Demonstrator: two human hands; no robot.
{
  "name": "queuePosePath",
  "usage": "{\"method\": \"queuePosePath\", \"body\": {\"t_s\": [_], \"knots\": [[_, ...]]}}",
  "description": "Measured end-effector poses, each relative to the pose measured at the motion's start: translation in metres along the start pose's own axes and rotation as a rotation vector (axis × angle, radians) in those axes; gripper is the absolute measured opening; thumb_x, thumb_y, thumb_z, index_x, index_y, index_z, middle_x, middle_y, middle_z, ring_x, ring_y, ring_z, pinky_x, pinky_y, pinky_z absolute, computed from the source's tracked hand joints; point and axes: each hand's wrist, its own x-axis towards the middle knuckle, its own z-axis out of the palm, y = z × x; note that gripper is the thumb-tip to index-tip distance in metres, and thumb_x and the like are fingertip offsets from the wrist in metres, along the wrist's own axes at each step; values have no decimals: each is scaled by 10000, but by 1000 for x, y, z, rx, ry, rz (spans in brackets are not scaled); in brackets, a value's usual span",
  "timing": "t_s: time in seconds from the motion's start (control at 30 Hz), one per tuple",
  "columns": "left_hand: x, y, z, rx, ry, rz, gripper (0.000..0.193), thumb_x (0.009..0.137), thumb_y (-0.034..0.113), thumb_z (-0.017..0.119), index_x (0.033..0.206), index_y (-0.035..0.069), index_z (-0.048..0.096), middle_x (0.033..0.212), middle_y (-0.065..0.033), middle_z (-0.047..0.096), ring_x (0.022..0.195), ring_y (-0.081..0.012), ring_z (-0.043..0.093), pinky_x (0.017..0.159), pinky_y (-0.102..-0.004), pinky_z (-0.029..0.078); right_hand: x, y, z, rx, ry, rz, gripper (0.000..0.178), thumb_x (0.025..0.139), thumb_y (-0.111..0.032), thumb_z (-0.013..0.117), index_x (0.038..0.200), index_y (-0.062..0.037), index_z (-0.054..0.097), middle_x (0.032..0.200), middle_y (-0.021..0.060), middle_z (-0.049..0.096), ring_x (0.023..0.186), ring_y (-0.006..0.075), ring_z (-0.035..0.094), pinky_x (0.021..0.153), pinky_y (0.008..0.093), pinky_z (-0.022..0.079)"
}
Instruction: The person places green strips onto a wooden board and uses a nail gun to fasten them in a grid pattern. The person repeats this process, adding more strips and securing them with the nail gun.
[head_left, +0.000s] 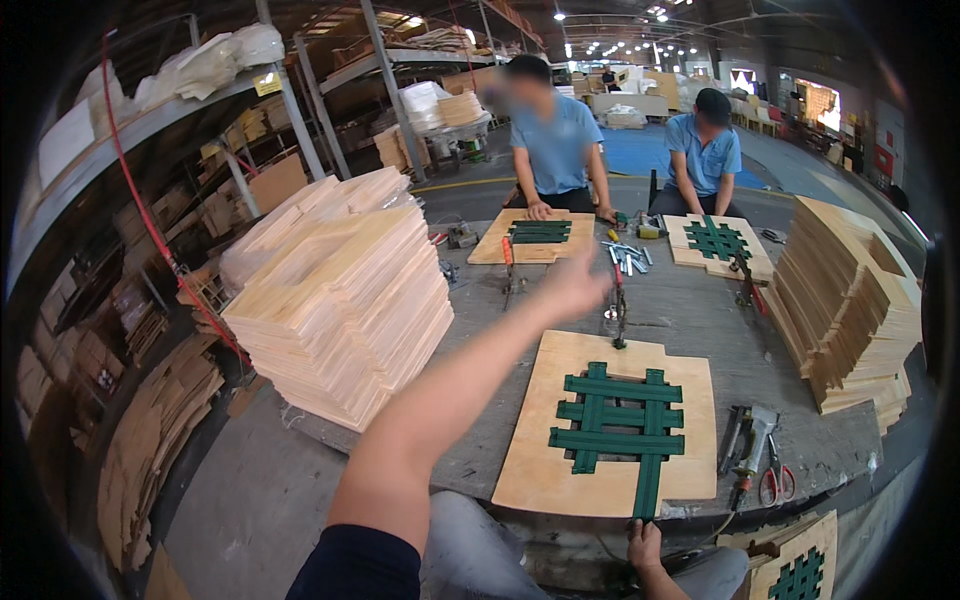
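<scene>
A pale plywood panel (pixel 530 430) lies in front of me on the workbench. Dark green webbing straps (pixel 600 440) criss-cross over its cut-out opening. My right hand (pixel 645 547), at the near edge, pinches the loose end of one green strap (pixel 648 490) that runs down past the panel's edge. My left arm stretches forward over the bench. Smeared by motion, my left hand (pixel 578 287) is near a thin red-handled tool (pixel 617 290) beyond the panel; its fingers and any contact cannot be made out.
Tall plywood stacks stand at left (pixel 350 300) and right (pixel 850 290). A metal air tool (pixel 757 440) and red-handled scissors (pixel 777 483) lie at the bench's right. Two people in blue shirts work opposite on strapped panels (pixel 480 245). Metal pieces (pixel 630 258) lie between. Another strapped panel (pixel 800 570) leans below.
</scene>
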Motion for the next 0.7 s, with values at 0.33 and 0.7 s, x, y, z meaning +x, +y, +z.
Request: {"method": "queuePosePath", "body": {"t_s": [0.33, 0.7], "knots": [[-207, -109, 272, 337, -236, 478, 516, 1012, 323, 588, 1456, 65, 542, 1560, -220, 446, 1480, -401, 373, 1248, -511, 250, 3, 4, 14, -20, -54, -105, 405, 1084, -258, 485, 803, 19, 581, 640, 118, 541, 554, 247, 507, 539, 395, 385], [-219, -101, 277, 266, -284, 462, 584, 1039, 388, 502, 1493, 20, 485, 1611, -206, 374, 1541, -393, 257, 1282, -513, 147, -2, 11, 11, 70, -77, 62, 297, 1052, -204, 506, 984, 56, 631, 864, 154, 666, 740, 235, 564, 657, 385, 471]]}}
